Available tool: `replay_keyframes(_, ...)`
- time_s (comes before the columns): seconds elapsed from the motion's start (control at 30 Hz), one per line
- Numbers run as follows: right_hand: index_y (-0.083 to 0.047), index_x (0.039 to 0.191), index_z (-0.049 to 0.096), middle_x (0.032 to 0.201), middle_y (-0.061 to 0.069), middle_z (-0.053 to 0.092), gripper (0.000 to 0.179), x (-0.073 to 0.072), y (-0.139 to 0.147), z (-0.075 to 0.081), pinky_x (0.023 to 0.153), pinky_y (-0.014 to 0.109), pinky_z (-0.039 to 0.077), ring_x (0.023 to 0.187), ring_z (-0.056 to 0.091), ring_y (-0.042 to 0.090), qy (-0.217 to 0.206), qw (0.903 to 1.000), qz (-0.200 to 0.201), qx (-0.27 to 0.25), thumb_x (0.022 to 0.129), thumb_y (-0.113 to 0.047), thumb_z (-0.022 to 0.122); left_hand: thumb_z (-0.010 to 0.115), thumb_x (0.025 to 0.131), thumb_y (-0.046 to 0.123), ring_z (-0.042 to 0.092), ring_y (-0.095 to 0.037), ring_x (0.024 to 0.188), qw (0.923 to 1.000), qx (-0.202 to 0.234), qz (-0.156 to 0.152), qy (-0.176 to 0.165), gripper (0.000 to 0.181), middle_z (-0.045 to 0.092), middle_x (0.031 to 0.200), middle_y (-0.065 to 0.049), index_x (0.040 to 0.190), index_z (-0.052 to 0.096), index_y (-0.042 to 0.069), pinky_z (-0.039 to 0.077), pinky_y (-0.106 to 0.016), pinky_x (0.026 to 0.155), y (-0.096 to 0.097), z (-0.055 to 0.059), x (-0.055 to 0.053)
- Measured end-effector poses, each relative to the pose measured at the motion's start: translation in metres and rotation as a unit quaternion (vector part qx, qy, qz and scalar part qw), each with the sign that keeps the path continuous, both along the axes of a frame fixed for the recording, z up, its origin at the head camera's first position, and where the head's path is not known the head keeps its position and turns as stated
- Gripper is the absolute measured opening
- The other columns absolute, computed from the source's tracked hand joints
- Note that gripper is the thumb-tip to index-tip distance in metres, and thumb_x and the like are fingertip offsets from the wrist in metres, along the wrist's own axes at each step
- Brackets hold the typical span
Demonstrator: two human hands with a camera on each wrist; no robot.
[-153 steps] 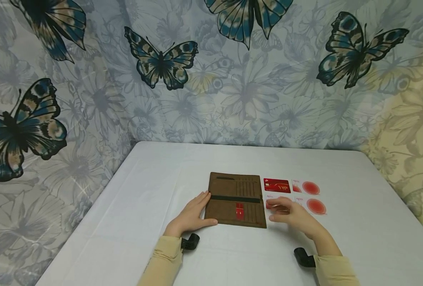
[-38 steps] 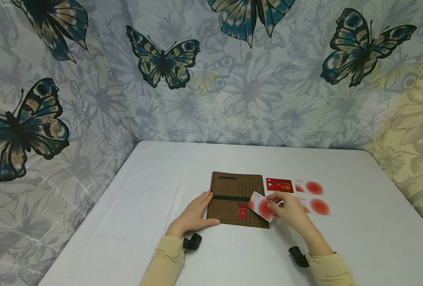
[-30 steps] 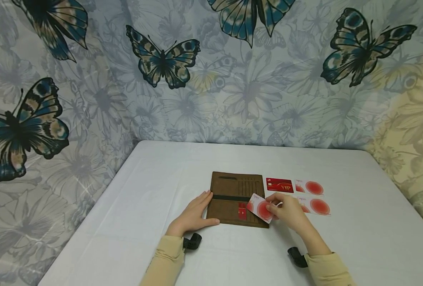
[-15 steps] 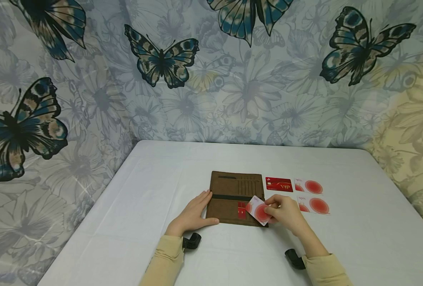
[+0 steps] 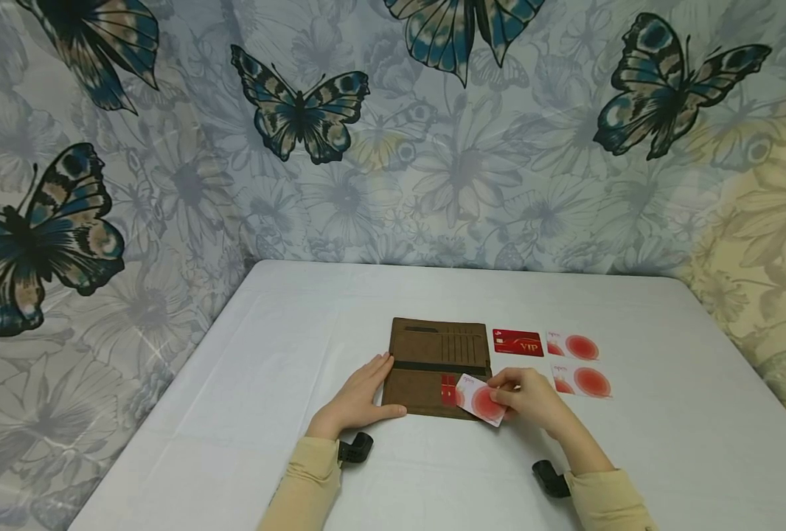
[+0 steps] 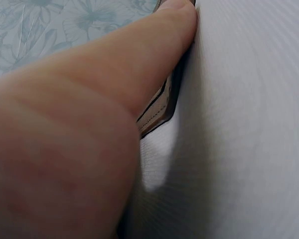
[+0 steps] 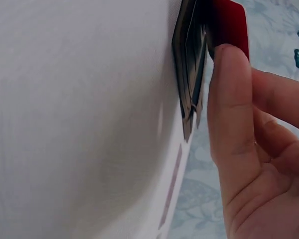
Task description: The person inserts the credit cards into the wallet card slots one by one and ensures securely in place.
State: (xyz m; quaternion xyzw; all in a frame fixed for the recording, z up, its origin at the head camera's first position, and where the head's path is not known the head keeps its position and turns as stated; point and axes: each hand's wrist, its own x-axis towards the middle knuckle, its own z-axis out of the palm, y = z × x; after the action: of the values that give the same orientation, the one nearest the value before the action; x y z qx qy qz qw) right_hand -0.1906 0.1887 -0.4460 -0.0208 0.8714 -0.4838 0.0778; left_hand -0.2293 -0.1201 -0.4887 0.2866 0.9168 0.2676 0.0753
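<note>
A brown wallet (image 5: 416,343) lies opened flat on the table, with a red card (image 5: 448,391) showing in a slot of its lower half. My left hand (image 5: 356,394) rests along the left edge, fingers straight, thumb at the lower left corner; the left wrist view shows this thumb (image 6: 154,45) against the wallet's rim. Between thumb and fingers, my right hand (image 5: 529,398) pinches a white-and-pink card (image 5: 478,402) by its right side. That card is tilted over the wallet's lower right slots. Its red underside (image 7: 234,25) shows beside the wallet's layered edge (image 7: 187,74) in the right wrist view.
Right of the wallet lie a red VIP card (image 5: 517,342) and two pale cards with red circles, an upper one (image 5: 582,347) and a lower one (image 5: 592,382). A white cloth covers the table (image 5: 267,354). Butterfly-patterned fabric (image 5: 366,221) hangs behind.
Since the oldest frame, my right hand has picked up a card from beside the wallet and brought it over the lower right slots. Lately it moves slightly down and the card turns. Left hand stays put.
</note>
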Motion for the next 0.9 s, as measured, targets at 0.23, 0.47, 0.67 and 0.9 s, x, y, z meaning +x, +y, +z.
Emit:
replay_keyframes(0.23,-0.003,0.096,0.067,0.075,0.004,0.056,0.013,-0.003,-0.005,0.000,0.053,0.029,0.050,0.059,0.052,0.017,0.008,0.9986,0.012,0.051,0.084,-0.004,0.066,0.061,0.082,0.056,0.010,-0.022,0.139,1.0000,0.002,0.001,-0.004,0.092,0.014,0.153,-0.006,0.148,0.019,0.007,0.014,-0.045,0.109,0.000,0.001,0.001)
replay_keyframes(0.47,-0.004,0.095,0.068,0.080,0.003,0.056,0.011,-0.008,-0.009,0.002,0.057,0.029,0.045,0.070,0.048,0.019,0.033,0.9932,0.028,0.108,0.084,-0.005,0.067,0.060,0.082,0.056,0.010,-0.021,0.139,1.0000,0.002,0.003,-0.006,0.092,0.013,0.153,-0.005,0.148,0.019,0.007,0.014,-0.044,0.109,-0.001,0.001,0.001)
replay_keyframes(0.67,-0.005,0.093,0.069,0.083,0.005,0.053,0.011,-0.012,-0.010,0.000,0.058,0.029,0.045,0.076,0.047,0.021,0.038,0.9905,0.034,0.128,0.082,-0.004,0.068,0.061,0.082,0.056,0.010,-0.022,0.139,1.0000,0.001,0.002,-0.005,0.092,0.014,0.153,-0.006,0.148,0.019,0.006,0.015,-0.045,0.109,-0.002,0.001,0.001)
replay_keyframes(0.9,-0.005,0.093,0.070,0.083,0.005,0.053,0.011,-0.013,-0.008,-0.002,0.056,0.029,0.045,0.075,0.047,0.021,0.034,0.9911,0.034,0.124,0.082,-0.004,0.068,0.059,0.082,0.058,0.010,-0.022,0.139,1.0000,0.000,0.000,-0.001,0.093,0.013,0.153,-0.006,0.148,0.020,0.007,0.015,-0.045,0.109,-0.001,0.000,0.000)
